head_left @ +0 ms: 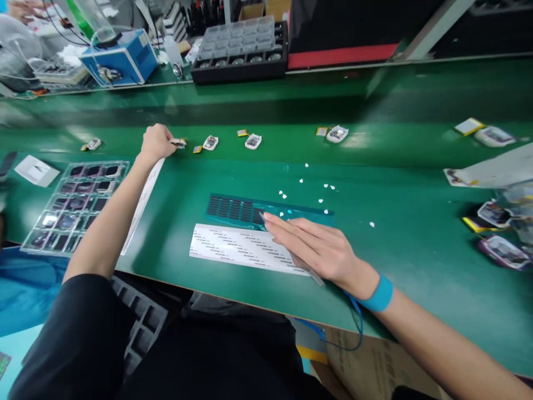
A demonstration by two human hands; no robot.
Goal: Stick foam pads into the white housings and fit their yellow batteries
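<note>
My left hand (156,141) reaches to the far side of the bench, fingers closed on the edge of a small white-cased electronic device (179,143). In my right hand (320,244) is a pair of metal tweezers (313,273), held low over the bench. The tweezer tips touch or hover just over a teal film sheet (291,212) carrying rows of small black pieces (231,209); I cannot tell if they grip one. Beneath my right fingers lies a printed white strip (233,244). A blue band (378,293) circles my right wrist.
Several opened devices (253,141) with small yellow-edged batteries (321,131) line the green belt. White scraps (320,200) dot the bench. At left are a clear compartment tray (75,205) and another white strip (144,205). More opened devices (503,251) sit at right.
</note>
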